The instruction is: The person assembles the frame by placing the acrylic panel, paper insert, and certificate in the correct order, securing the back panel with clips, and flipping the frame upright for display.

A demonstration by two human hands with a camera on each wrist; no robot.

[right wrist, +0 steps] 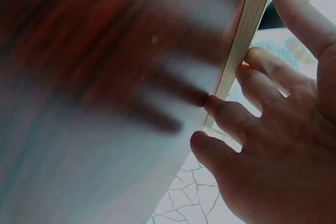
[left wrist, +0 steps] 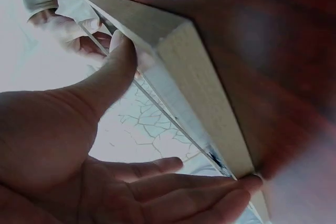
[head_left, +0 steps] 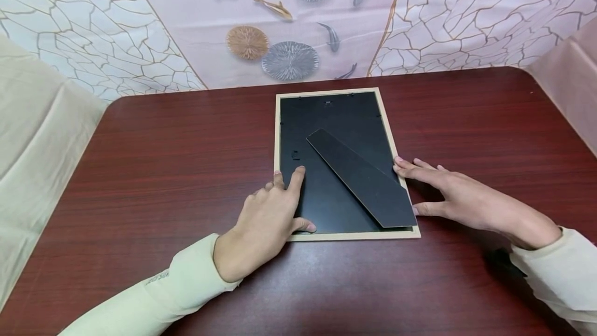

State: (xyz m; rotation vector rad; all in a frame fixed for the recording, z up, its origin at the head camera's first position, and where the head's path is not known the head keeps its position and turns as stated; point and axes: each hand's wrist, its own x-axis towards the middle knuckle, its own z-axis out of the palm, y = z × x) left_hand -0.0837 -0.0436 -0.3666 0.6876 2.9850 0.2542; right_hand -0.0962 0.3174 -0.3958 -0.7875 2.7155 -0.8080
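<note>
A picture frame [head_left: 331,237] lies face down on the table, its pale wood rim around a black back panel [head_left: 298,118]. Slanting across that panel is a black easel stand [head_left: 359,178], whose wide end reaches the lower right corner. My left hand [head_left: 263,222] rests at the lower left corner: thumb by the near rim, index finger over the panel, other fingers along the left side. At the right side, my right hand [head_left: 471,201] touches the rim with outstretched fingers [right wrist: 228,111]. Neither hand curls round the frame.
The dark red wooden table [head_left: 186,159] extends on both sides of the frame. Behind it hangs a patterned cloth [head_left: 298,25] with fish and round motifs. Pale cloth [head_left: 37,170] borders the left side. A dark band [head_left: 506,262] shows beneath the right wrist.
</note>
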